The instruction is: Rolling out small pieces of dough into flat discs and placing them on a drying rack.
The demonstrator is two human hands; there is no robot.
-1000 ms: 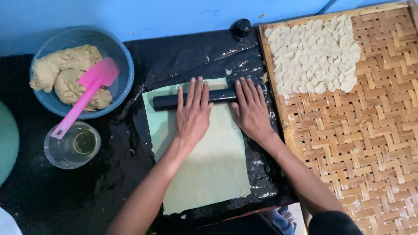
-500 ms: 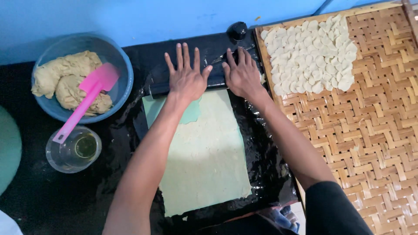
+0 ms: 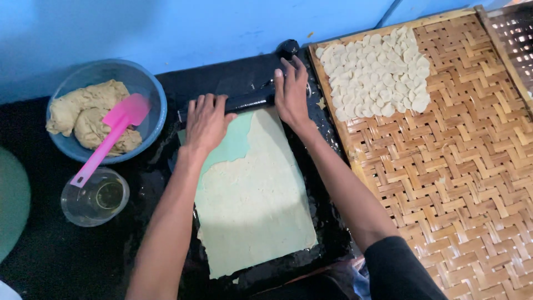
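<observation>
Rolling pin [image 3: 247, 101], black and cylindrical, lies under both your palms: left hand [image 3: 206, 122] and right hand [image 3: 291, 91] pressed flat, fingers spread. Thin pale dough sheet [image 3: 252, 200] stretches smooth below them.

Dim, bluish indoor light; soft shadows, wet black surface glints, slight blur

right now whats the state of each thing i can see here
left hand: flat on the black rolling pin
right hand: flat on the pin's other end
pale dough sheet: rolled thin on the light green mat, far left corner bare
blue bowl: holds dough lumps and a pink spatula
clear glass cup: upright
woven bamboo tray: cut dough pieces at its far end
</observation>
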